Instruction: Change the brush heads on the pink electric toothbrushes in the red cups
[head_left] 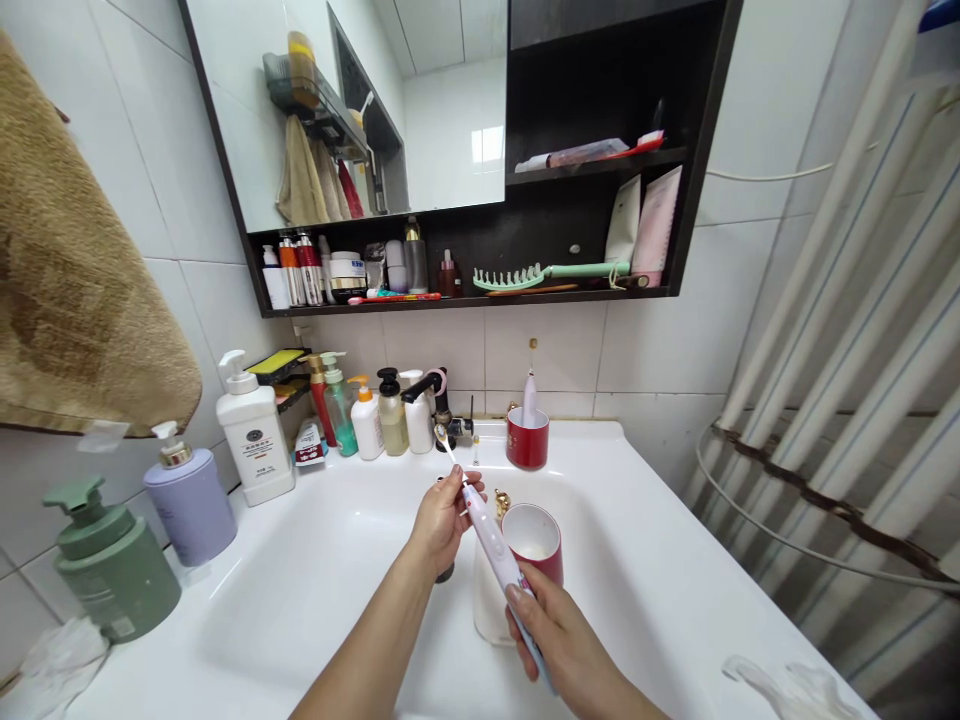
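Over the sink basin [322, 580], an electric toothbrush [491, 538] with a pale pink and bluish handle slants up to the left, bristle end toward the tap. My left hand [441, 520] pinches it at the neck, just under the brush head [442, 438]. Lower down, the fingers of my right hand [562, 635] wrap around the handle. Behind the handle, a red cup [551, 568] with a white inside stands in the basin, partly covered by my right hand. A whitish tray [491, 620] shows beneath it.
A black tap [441, 400] rises at the basin's back. To its right, another red cup [527, 445] holds a second electric toothbrush [529, 395]. Several pump bottles [367, 420] line the left rim. A dark mirror cabinet [675, 240] hangs above; white pipes [817, 380] run along the right.
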